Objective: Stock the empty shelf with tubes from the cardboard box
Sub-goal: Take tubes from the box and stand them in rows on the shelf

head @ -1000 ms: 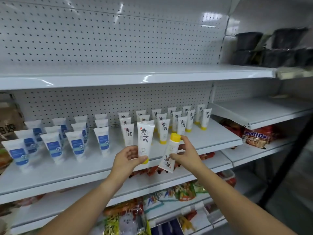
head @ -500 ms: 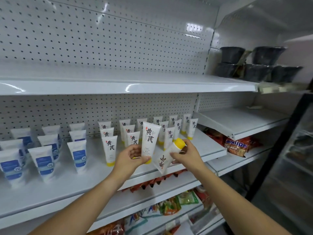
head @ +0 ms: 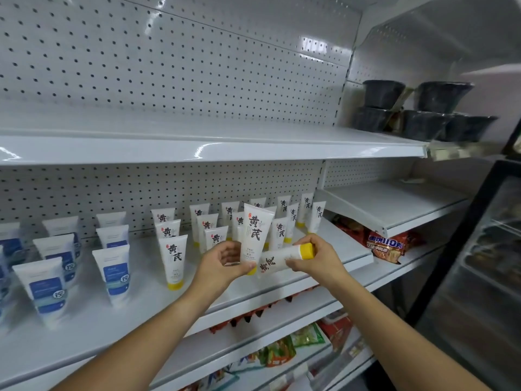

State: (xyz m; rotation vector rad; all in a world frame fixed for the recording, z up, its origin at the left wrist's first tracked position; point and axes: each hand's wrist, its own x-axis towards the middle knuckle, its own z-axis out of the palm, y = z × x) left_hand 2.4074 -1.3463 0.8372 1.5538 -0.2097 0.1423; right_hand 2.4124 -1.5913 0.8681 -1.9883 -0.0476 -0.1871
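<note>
Holding an upright yellow-capped tube (head: 257,235) above the shelf (head: 349,256) edge, the left hand (head: 224,265) pinched its lower end; the right hand (head: 317,262) gripped a second tube (head: 284,258) lying sideways, cap rightward. Matching tubes (head: 172,256) stood in rows behind; blue-labelled tubes (head: 115,273) stood at left.

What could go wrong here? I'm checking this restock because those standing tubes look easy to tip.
1. The left hand holds an upright tube close in front of the packed yellow-capped rows; setting it down could knock neighbours over.
2. The right hand holds a second tube sideways, touching the first; it might nudge it or slip from the grip.
</note>
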